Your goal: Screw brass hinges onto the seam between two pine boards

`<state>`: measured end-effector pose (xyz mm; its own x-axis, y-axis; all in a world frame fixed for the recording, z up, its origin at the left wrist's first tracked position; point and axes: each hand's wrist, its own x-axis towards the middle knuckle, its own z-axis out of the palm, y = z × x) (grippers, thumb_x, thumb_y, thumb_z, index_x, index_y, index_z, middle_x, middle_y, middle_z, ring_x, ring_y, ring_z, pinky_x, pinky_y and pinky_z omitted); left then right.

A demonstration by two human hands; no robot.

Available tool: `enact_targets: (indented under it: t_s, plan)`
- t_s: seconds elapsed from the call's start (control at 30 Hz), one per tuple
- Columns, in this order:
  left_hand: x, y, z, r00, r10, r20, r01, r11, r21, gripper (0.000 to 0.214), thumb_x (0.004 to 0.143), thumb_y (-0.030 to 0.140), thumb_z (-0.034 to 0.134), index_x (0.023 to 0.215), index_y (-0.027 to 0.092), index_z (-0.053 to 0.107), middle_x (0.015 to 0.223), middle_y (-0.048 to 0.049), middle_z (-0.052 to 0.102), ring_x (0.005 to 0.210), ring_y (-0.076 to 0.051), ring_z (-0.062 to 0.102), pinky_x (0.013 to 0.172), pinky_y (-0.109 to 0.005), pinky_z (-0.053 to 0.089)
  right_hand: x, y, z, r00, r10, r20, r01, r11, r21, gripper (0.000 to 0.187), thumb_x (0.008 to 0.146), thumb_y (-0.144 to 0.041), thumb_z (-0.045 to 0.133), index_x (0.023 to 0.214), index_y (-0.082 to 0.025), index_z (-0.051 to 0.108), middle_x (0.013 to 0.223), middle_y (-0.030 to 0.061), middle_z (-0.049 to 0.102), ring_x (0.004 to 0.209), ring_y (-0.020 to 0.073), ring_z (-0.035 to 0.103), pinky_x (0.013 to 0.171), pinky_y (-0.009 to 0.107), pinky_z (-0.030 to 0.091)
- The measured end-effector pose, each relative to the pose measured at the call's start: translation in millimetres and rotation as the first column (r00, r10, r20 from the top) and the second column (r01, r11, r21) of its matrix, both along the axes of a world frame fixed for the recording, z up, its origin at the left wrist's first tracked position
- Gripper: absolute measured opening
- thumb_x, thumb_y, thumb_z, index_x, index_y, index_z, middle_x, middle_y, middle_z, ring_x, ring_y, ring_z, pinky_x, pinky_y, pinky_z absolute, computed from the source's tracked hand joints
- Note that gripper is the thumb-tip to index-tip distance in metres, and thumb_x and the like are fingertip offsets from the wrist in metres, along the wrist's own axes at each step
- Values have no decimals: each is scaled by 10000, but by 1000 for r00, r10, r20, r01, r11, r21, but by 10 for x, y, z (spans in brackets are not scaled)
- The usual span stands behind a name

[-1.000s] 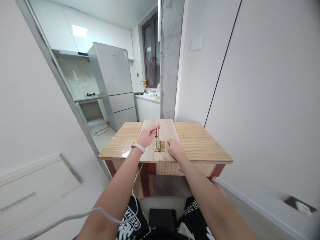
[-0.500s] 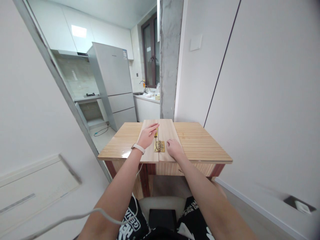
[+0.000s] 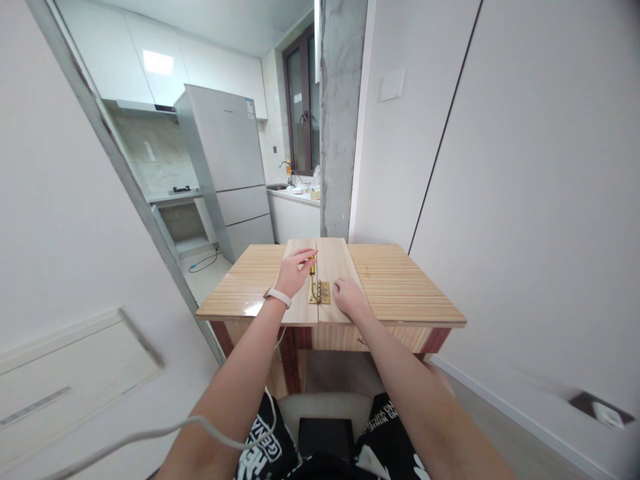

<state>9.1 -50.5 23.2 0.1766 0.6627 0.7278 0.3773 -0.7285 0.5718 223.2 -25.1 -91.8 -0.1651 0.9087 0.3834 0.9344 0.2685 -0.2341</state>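
Note:
Two pale wooden boards, a left board (image 3: pixel 299 312) and a right board (image 3: pixel 336 257), lie side by side on the table. A brass hinge (image 3: pixel 324 293) spans the seam between them. My left hand (image 3: pixel 295 272), with a white band at its wrist, pinches the yellow-and-black handle of a screwdriver (image 3: pixel 313 267). The screwdriver stands over the hinge's left leaf; its tip is too small to make out. Curled into a fist, my right hand (image 3: pixel 350 297) rests on the right board just beside the hinge. Nothing shows in it.
The wood-grain table (image 3: pixel 400 280) extends to both sides of the boards. A white cable (image 3: pixel 200 421) runs from the lower left past my left arm. Behind the table stand a grey pillar (image 3: pixel 340 133) and a fridge (image 3: pixel 225 147). White walls flank both sides.
My left fingers have shifted slightly around the screwdriver handle, and more of the yellow handle shows below them. My right hand keeps its place.

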Motion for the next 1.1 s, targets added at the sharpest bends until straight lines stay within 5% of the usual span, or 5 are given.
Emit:
enact_targets:
  t_s: [0.13, 0.43, 0.67, 1.1]
  plan:
    - [14, -8, 5, 1000, -3, -9, 3, 1000, 30, 314, 1010, 229, 514, 1249, 244, 717, 1383, -54, 652, 1299, -215, 596, 1164, -426, 447, -2, -8, 10, 1000, -7, -3, 7, 1000, -21, 293, 1009, -254, 422, 1032, -204, 710, 1142, 111, 697, 1136, 215, 538, 1041, 312, 328]
    - [15, 13, -14, 997, 52, 54, -53, 999, 7, 230, 948, 327, 648, 1103, 198, 758, 1140, -89, 719, 966, -188, 707, 846, -333, 625, 5, -3, 2, 1000, -2, -6, 2, 1000, -7, 298, 1003, -256, 424, 1060, -204, 712, 1140, 108, 697, 1134, 211, 538, 1035, 301, 323]
    - [14, -10, -22, 992, 76, -97, -61, 987, 150, 320, 1027, 216, 482, 1273, 220, 687, 1384, -73, 644, 1301, -214, 593, 1156, -440, 468, 2, 13, -22, 1000, -1, 11, 1, 1000, 4, 306, 1018, -272, 423, 1018, -193, 719, 1123, 110, 701, 1105, 212, 546, 1025, 301, 331]
    - [56, -105, 2, 919, 230, -321, -131, 944, 302, 277, 1015, 232, 536, 1249, 239, 683, 1155, -88, 620, 1029, -199, 635, 965, -383, 553, -2, 31, -38, 1000, 3, 12, -3, 1000, 11, 302, 1010, -258, 428, 1012, -190, 722, 1114, 117, 703, 1108, 213, 546, 1035, 299, 317]
